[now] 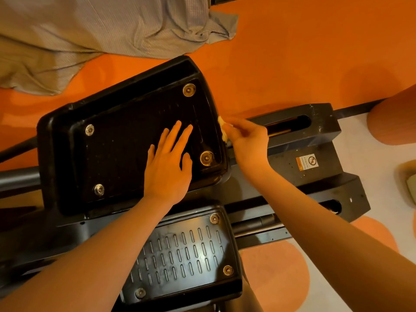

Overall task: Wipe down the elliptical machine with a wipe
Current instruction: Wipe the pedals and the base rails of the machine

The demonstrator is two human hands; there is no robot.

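I look down on the black elliptical machine. Its far foot pedal [108,154] fills the middle of the view, and the near pedal [186,255] with slotted tread lies below it. My left hand [167,165] rests flat on the far pedal's tread, fingers straight and spread. My right hand [245,143] pinches a small crumpled yellowish wipe [222,129] and holds it against the far pedal's right rim. Most of the wipe is hidden by my fingers.
The black rear rail housing [315,149] with a warning sticker [307,162] lies to the right of the pedals. A grey crumpled cloth [90,30] covers the orange floor at the top left. An orange rounded shape [394,118] stands at the right edge.
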